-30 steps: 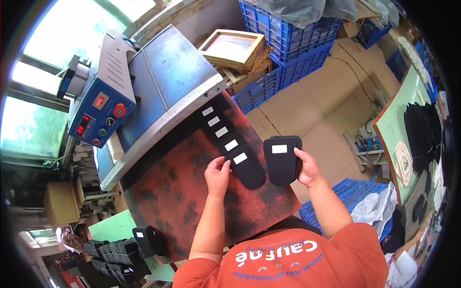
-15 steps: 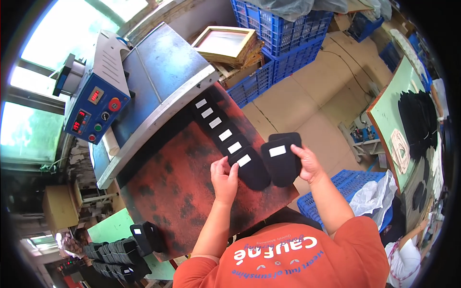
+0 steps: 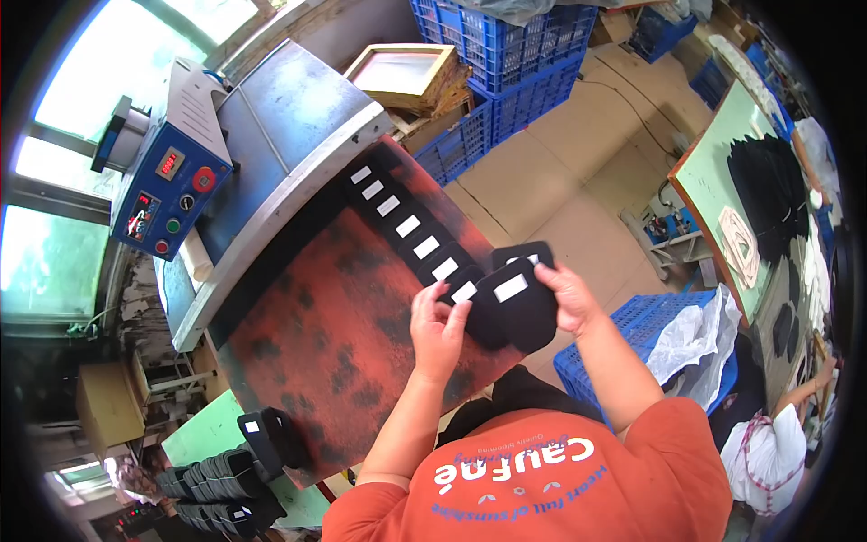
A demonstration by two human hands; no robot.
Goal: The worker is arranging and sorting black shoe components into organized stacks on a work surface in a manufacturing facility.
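Note:
My right hand [image 3: 571, 303] grips a small stack of black rounded fabric pads [image 3: 528, 316] by its right edge, thumb on top. The front pad carries a white label; another pad shows behind it. Just left of the stack, my left hand [image 3: 437, 336] is open, thumb and index finger apart and curled beside the white label of the nearest laid pad [image 3: 463, 291]. This pad ends a diagonal row of several overlapping black pads [image 3: 397, 217] on a red and black mottled press bed [image 3: 316, 361]. The held stack partly covers the row's near end.
A heat press with a blue upper plate [image 3: 289, 108] and a blue control box [image 3: 167, 203] stands at the left. More black pads [image 3: 217, 479] are stacked on a green table at lower left. Blue crates [image 3: 533, 90] stand behind; another crate [image 3: 623, 334] holds plastic at right.
The row on the bed shows one more labelled pad at its near end. The held stack has shifted left over the row, and my left hand has moved slightly right. The whole view has shifted a little.

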